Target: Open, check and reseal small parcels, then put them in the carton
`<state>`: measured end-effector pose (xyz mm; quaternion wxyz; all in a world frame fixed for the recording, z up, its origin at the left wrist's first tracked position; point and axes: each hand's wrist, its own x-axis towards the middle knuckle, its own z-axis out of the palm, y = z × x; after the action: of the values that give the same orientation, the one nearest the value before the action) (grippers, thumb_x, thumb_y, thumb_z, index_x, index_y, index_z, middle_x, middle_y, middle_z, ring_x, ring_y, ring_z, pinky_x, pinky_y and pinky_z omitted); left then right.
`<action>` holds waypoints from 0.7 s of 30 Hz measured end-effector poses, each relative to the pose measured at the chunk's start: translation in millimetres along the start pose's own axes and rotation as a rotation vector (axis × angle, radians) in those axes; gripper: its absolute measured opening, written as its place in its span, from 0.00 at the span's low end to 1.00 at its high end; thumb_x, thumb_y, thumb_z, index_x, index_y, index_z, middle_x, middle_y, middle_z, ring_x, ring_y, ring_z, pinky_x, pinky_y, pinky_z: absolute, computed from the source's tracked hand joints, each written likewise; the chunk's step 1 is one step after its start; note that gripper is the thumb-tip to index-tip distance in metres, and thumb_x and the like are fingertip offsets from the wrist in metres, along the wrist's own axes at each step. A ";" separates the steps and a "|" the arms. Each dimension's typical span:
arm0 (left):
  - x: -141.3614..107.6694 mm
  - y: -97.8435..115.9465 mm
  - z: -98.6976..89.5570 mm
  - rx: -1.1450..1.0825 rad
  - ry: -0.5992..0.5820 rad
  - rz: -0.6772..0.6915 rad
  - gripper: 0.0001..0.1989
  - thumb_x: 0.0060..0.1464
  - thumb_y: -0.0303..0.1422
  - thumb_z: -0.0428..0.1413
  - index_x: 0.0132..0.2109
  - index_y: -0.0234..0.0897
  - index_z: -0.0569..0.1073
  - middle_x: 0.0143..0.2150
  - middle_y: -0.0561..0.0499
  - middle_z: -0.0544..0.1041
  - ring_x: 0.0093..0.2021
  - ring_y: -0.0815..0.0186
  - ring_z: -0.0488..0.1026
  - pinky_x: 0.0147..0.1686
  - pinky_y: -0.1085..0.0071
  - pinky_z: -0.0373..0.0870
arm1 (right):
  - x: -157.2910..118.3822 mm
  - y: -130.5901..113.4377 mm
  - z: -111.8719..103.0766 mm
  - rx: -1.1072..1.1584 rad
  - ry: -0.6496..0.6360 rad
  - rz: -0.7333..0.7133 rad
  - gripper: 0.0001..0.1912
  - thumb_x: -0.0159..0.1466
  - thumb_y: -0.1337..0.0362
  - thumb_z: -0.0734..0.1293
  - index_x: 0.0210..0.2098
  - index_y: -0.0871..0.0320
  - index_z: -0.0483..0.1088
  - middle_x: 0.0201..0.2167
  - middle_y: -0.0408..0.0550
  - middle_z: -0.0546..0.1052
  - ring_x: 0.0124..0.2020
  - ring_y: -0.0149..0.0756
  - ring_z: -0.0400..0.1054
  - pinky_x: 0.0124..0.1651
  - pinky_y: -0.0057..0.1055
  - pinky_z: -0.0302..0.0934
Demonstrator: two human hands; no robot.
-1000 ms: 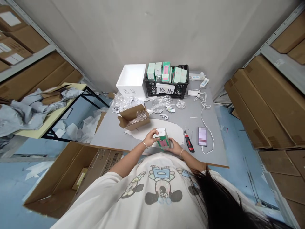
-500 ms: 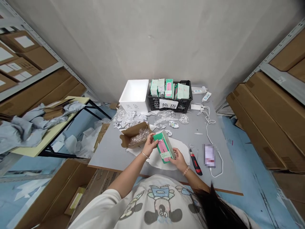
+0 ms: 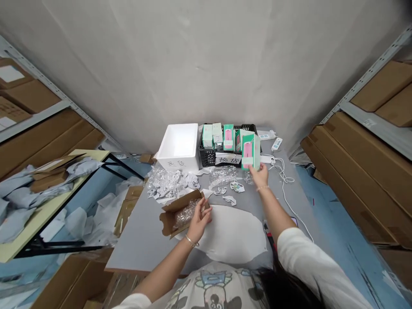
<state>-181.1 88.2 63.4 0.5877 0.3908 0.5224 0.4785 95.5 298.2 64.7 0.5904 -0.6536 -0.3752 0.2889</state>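
- Grey worktable crowded: white foam box, black plastic crate of green-and-white boxes, paper sign reading 换货 on the crate's front.
- Crumpled bubble wrap lies beside the foam box; a white sheet covers the table's near part.
- Power strip and white cable at the far right corner.
- Steel shelving of brown cartons flanks the room; grey mailer bags are heaped on a yellow side table.
- My right hand grips a green box with a pink panel, upright, just in front of the crate.
- My left hand is open, fingers curled, at a cardboard carton holding bubble wrap; contact cannot be told.
- A red object is mostly hidden behind my right forearm; I cannot make it out.
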 end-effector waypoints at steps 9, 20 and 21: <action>-13.8 -26.3 -15.9 0.068 -0.051 -0.060 0.28 0.56 0.44 0.58 0.62 0.49 0.62 0.67 0.41 0.60 0.57 0.54 0.70 0.42 0.64 0.75 | 168.4 -28.1 70.8 -0.486 0.205 -0.057 0.33 0.46 0.55 0.75 0.48 0.64 0.66 0.45 0.60 0.75 0.48 0.49 0.69 0.53 0.42 0.63; -9.8 -30.2 -29.0 0.095 0.052 -0.079 0.22 0.57 0.44 0.56 0.57 0.43 0.68 0.59 0.41 0.69 0.53 0.56 0.72 0.41 0.64 0.75 | 151.2 3.0 75.1 -0.923 0.018 -0.130 0.37 0.62 0.46 0.62 0.64 0.60 0.60 0.57 0.70 0.65 0.64 0.61 0.50 0.62 0.67 0.35; -10.7 -30.6 -27.1 0.112 0.044 -0.068 0.22 0.57 0.43 0.56 0.56 0.42 0.69 0.58 0.40 0.70 0.52 0.56 0.73 0.41 0.64 0.75 | 153.0 0.6 72.4 -0.932 -0.007 -0.115 0.37 0.62 0.45 0.61 0.65 0.59 0.59 0.60 0.70 0.61 0.66 0.62 0.47 0.62 0.68 0.33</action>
<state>-203.1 69.5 32.5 0.5692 0.3947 0.5741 0.4366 120.6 465.6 64.3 0.2478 -0.8262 -0.5025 0.0585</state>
